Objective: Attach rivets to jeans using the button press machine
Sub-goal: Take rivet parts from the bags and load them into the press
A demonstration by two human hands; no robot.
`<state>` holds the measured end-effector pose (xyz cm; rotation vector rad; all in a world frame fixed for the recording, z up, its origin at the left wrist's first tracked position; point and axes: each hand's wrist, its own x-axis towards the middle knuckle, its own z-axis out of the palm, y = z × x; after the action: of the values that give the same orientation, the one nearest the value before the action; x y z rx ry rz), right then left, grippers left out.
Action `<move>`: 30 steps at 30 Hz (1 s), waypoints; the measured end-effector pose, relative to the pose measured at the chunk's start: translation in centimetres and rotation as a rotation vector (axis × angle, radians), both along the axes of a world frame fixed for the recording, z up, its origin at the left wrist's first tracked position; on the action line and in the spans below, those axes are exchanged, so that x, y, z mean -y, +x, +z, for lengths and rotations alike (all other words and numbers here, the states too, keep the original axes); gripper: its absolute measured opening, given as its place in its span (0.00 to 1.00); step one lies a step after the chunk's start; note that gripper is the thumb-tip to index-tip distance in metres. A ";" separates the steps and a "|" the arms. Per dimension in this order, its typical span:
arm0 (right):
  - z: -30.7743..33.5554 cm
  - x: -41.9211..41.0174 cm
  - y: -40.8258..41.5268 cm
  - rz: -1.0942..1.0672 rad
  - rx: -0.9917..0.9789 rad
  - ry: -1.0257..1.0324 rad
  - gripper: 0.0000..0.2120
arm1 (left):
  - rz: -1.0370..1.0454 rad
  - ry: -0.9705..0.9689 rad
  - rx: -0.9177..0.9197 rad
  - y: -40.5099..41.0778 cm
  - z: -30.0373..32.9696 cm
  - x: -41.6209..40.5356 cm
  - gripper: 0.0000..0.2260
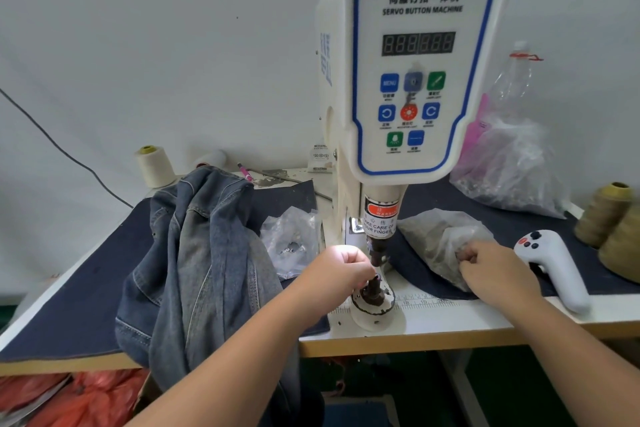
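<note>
The white servo button machine point(415, 73) stands at the table's middle, its dark lower die point(373, 291) on a round base below the press head point(378, 250). My left hand point(341, 276) is curled at the lower die, fingertips pinched at its top; whatever small part it holds is hidden. My right hand point(491, 269) reaches into a clear plastic bag of rivets point(436, 239) to the right of the die, fingers curled inside the plastic. The blue jeans point(197, 270) lie heaped on the left, hanging over the table's front edge, apart from both hands.
A white handheld controller point(554, 267) lies right of the rivet bag. Another small bag of parts point(291, 239) sits left of the machine, a bigger bag point(509, 166) at back right. Thread cones point(154, 166) point(609, 215) stand at both sides. Dark cloth point(86, 274) covers the table.
</note>
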<state>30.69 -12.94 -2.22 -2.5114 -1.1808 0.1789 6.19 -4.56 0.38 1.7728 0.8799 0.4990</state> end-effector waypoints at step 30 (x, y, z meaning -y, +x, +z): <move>2.1 -0.9 -0.5 0.033 0.136 -0.283 0.11 | 0.334 0.409 -0.060 -2.6 -1.7 -3.9 0.07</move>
<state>30.19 -12.06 -0.12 -2.7874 -1.3329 0.1986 3.57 -0.65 -1.32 2.0227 1.1891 0.8972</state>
